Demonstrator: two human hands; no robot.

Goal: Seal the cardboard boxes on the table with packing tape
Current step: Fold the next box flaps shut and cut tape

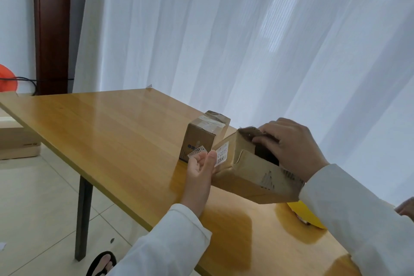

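At the far left edge, part of a round orange object (pixel 6 78) shows against the wall beside a dark brown wooden post (pixel 52 29), with a black cable (pixel 24 78) running between them. A low beige cardboard carton (pixel 18 143) sits on the pale tiled floor (pixel 38 204) under the left end of a long glossy honey-coloured wooden table (pixel 107 123); a foot in a black sandal (pixel 103 263) stands near the table's dark metal leg (pixel 83 215). White sheer curtains (pixel 246 29) fill the background.

Toward the middle of the table stands a small upright brown cardboard box (pixel 202 139), its top already covered with clear tape. Just to its right, and nearer, a larger worn brown cardboard box (pixel 251 172) lies tilted with its flaps open, a white printed label (pixel 221 154) on its left end.

The person's left hand (pixel 201 170), in a white sleeve, rests against the label end of the larger box, palm turned up, thumb laid flat on the cardboard, fingers loosely extended. The right hand (pixel 289 145) reaches over the open top, its fingers curled down over a torn flap at the far edge and gripping it. A bright yellow flat object (pixel 307 215) lies on the table beneath the right sleeve, partly hidden. At the right edge, part of another hand (pixel 405 208) enters the picture.
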